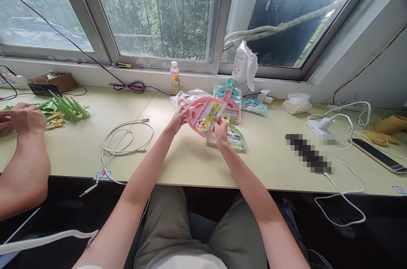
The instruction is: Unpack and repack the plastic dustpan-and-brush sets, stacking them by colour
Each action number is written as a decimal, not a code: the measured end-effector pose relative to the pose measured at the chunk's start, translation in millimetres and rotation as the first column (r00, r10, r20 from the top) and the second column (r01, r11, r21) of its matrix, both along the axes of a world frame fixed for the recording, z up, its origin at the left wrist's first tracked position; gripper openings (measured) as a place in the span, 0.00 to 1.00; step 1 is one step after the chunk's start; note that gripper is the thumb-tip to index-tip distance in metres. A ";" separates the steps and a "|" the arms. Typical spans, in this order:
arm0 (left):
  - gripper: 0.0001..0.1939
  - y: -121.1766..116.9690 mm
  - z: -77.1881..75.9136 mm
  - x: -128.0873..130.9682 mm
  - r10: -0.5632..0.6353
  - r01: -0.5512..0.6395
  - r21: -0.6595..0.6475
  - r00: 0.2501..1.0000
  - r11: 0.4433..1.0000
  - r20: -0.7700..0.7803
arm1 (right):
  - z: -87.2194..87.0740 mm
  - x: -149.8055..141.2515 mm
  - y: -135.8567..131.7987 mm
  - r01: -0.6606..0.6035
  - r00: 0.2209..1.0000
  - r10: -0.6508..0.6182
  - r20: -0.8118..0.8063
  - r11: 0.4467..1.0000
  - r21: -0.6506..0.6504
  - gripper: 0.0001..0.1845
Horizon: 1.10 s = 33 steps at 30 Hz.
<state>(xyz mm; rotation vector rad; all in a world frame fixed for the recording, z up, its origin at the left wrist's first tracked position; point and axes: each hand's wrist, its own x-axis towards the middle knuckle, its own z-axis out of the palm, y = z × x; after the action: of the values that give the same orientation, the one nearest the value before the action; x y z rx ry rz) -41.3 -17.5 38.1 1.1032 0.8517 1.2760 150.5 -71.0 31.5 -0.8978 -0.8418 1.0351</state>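
A pink mini dustpan-and-brush set (205,115) with a printed label is lifted a little above the pale table (178,158). My left hand (178,119) is closed on its left rim. My right hand (220,130) pinches its lower right edge. Under my right hand lies a green set (237,138) in clear wrapping. Behind them lie another pink brush (231,107), teal sets (253,105) and clear plastic bags (187,96).
A white cable (125,138) coils at the left of my arms. A small bottle (174,77) and a white bag (244,65) stand by the window sill. At far left another person's hand (23,118) rests near green plastic pieces (65,108). Chargers, cables and a phone (378,155) lie at right.
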 end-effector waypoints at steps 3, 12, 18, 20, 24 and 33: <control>0.34 -4.2 -1.5 5.7 -0.093 0.090 0.027 0.991 0.996 0.101 | -0.3 0.5 -1.1 0.033 0.992 -0.039 -0.120 0.998 -0.055 0.11; 0.42 -13.2 -1.8 -2.2 -0.404 0.405 -0.020 0.914 0.914 0.034 | 1.8 8.8 1.0 0.072 0.970 -0.092 -0.224 0.993 -0.096 0.10; 0.32 -13.6 5.5 5.5 -0.156 0.153 0.030 0.961 0.988 0.227 | 1.7 3.1 -3.0 0.001 0.989 -0.012 -0.149 0.997 -0.076 0.10; 0.25 -16.2 6.5 11.8 -0.179 0.176 0.032 0.970 0.984 0.165 | 2.9 2.1 -4.3 -0.016 0.992 0.009 -0.128 0.998 -0.059 0.09; 0.22 -22.9 0.9 27.4 -0.258 0.260 -0.081 0.965 0.962 0.042 | 4.2 3.5 -4.2 0.018 0.999 -0.018 -0.049 1.000 -0.005 0.10; 0.23 -33.7 -5.7 53.0 -0.256 0.264 -0.055 0.959 0.963 0.123 | -1.3 7.2 1.1 0.077 0.992 -0.084 -0.091 0.994 -0.079 0.08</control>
<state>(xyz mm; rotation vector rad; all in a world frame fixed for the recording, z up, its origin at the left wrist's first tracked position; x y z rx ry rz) 11.7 -51.2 32.5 1.0377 0.6375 1.0706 157.7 -69.9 30.2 -0.9325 -0.6861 1.0363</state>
